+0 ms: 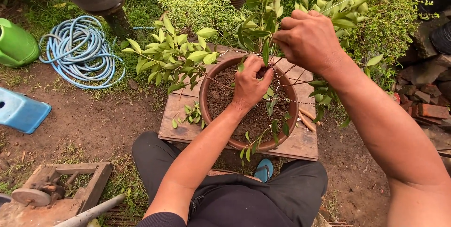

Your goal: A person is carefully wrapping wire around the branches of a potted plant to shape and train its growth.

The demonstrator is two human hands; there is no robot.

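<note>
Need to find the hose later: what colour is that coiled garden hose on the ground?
Light blue; the coiled hose shows in the head view, at upper left.

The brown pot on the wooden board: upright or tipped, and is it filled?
Upright and filled. The brown pot sits flat on the wooden board, its round rim facing up, with dark soil close to the rim.

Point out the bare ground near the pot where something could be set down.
Bare dirt lies left of the wooden board, between it, the blue hose and the blue stool. More lies right of the board, before the bricks. The board's front right corner is bare too. It is crowded over the pot, where the left hand, right hand and branches meet.
</note>
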